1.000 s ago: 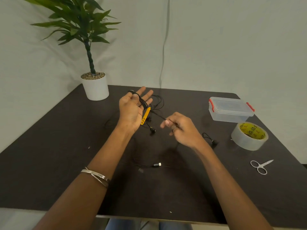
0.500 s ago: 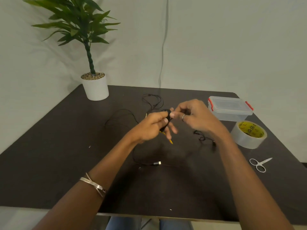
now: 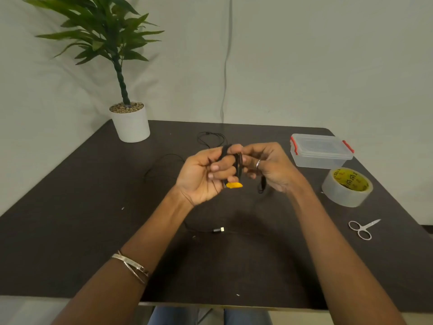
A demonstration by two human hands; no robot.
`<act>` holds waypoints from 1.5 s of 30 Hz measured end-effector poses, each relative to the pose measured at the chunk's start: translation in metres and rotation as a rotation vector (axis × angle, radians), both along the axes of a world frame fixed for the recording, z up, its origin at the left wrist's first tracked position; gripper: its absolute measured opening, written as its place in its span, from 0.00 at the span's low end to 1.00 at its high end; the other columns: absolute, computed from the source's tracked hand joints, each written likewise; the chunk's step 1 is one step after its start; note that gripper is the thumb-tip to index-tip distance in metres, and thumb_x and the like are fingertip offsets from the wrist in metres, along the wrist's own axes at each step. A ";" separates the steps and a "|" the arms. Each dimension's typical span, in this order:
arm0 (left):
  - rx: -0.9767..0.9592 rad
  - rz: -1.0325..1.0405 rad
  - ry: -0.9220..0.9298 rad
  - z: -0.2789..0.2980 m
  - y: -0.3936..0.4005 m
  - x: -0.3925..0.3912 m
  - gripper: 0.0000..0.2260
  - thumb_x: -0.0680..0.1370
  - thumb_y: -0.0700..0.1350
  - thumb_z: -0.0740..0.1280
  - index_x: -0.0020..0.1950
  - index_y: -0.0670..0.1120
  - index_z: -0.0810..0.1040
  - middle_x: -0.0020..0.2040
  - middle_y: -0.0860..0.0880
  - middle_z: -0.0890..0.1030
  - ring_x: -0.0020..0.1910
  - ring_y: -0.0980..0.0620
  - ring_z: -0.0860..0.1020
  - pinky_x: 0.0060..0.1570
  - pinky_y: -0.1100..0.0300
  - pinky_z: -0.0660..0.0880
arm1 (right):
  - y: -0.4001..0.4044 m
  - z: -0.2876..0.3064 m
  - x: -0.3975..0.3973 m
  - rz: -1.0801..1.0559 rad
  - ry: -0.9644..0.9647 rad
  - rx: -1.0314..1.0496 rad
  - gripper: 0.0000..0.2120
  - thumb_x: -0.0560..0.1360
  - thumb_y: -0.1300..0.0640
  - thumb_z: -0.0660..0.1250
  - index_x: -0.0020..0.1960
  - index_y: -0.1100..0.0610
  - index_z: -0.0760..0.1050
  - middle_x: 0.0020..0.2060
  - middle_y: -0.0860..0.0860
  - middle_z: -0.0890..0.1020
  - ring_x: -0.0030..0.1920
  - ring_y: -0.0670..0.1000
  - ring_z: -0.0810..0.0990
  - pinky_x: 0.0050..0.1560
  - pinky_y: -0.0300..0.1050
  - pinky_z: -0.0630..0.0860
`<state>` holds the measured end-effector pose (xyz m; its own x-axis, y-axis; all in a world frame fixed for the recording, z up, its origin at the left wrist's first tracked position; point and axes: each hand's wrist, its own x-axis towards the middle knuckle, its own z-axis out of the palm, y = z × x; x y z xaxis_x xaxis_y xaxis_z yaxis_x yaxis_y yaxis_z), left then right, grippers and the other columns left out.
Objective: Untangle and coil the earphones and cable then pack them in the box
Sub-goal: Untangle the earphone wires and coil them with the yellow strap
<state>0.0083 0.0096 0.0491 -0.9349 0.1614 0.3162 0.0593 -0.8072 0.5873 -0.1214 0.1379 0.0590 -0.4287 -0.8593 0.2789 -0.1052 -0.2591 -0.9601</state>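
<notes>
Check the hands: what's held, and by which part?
Both hold the black earphone cable. Left hand grips the wound loops at its fingers, yellow tab hanging below. Right hand pinches the strand beside the coil.

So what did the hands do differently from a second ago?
The left hand was spread open with black earphones looped over it; it turned, curled and now grips the bundle. The right hand moved up and left to meet it and pinches the wire. The yellow tab now hangs below the fingers. The box, tape, scissors, plant pot and loose cable plug stayed put.
</notes>
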 end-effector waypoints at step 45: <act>0.079 0.441 -0.215 0.064 -0.040 0.008 0.11 0.79 0.40 0.56 0.38 0.43 0.73 0.23 0.54 0.62 0.17 0.57 0.58 0.19 0.70 0.60 | -0.002 -0.018 0.013 -0.013 -0.322 0.052 0.10 0.79 0.60 0.63 0.52 0.62 0.81 0.31 0.51 0.73 0.25 0.44 0.61 0.24 0.35 0.60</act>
<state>0.0163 -0.0306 0.1135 -0.9542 -0.2804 0.1040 0.2890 -0.7751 0.5619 -0.1082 0.1363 0.0413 -0.4992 -0.8625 0.0834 0.2025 -0.2097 -0.9566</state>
